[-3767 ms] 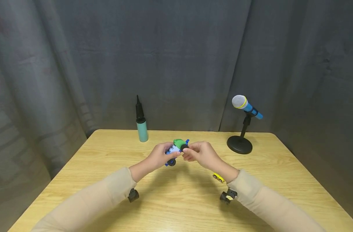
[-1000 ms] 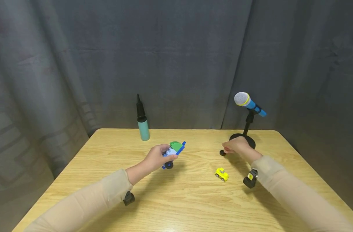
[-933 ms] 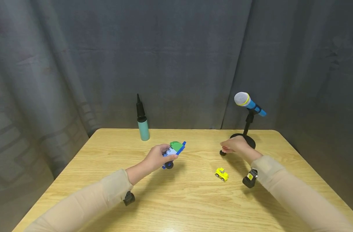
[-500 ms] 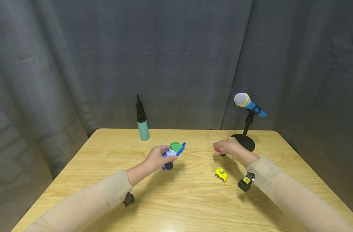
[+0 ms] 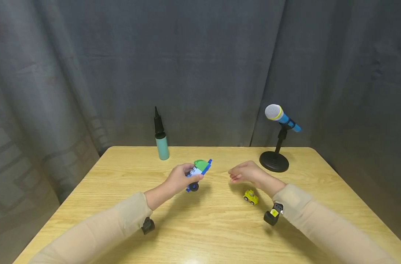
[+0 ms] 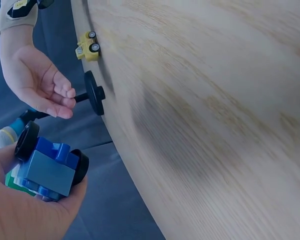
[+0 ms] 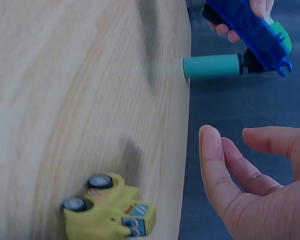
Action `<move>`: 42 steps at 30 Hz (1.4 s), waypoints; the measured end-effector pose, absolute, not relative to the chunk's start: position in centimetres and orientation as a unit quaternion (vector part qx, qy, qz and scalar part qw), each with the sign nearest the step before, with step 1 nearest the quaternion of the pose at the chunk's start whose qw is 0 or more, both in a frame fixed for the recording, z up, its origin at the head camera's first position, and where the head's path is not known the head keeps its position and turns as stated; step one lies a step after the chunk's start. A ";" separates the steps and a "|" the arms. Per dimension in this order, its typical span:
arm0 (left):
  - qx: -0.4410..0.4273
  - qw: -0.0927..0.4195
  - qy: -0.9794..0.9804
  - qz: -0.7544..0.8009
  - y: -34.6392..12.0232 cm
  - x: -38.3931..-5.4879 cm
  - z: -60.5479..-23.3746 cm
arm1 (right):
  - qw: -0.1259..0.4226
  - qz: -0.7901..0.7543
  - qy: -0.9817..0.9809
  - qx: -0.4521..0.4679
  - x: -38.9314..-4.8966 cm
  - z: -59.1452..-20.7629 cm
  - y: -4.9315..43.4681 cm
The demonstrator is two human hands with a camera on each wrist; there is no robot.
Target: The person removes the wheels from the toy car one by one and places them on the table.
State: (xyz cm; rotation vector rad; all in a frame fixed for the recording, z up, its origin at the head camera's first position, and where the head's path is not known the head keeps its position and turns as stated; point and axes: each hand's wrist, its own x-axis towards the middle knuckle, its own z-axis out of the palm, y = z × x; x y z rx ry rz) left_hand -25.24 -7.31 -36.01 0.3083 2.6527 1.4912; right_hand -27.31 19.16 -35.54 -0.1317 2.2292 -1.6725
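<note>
My left hand (image 5: 178,178) grips a toy car built of blocks (image 5: 201,165), blue and light blue with a green top, above the table. In the left wrist view, black wheels flank its near end (image 6: 51,172), thumb and fingers around the sides. My right hand (image 5: 248,172) hovers to the right, above and behind a small yellow toy car (image 5: 251,197). Its fingers are loosely bent, thumb apart, holding nothing in the right wrist view. A small black round piece, apparently a wheel (image 6: 102,93), shows by the microphone stand's base in the left wrist view; in the head view it is hidden.
A blue toy microphone (image 5: 282,117) sits on a black stand (image 5: 274,161) at the back right. At the back left stands a teal hand pump (image 5: 162,147) with a black nozzle. The wooden table (image 5: 200,227) ends at a grey curtain (image 5: 194,73).
My right hand took a black wheel off the block car's right end and left it near the stand. It has moved back left, empty. My left hand keeps holding the car.
</note>
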 end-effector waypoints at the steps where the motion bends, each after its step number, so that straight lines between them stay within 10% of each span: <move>1: 0.101 0.041 0.866 0.488 -7.3 -25.3 -36.0 | 0.177 -0.589 0.787 -0.051 -27.2 -35.6 19.0; 21: 0.112 0.062 0.831 0.542 -6.2 -25.6 -35.4 | 0.278 -0.537 0.763 -0.227 -23.6 -35.0 13.0; 42: 0.136 0.026 0.832 0.537 -5.2 -25.7 -35.4 | 0.115 -0.526 0.814 -0.219 -22.6 -35.3 11.3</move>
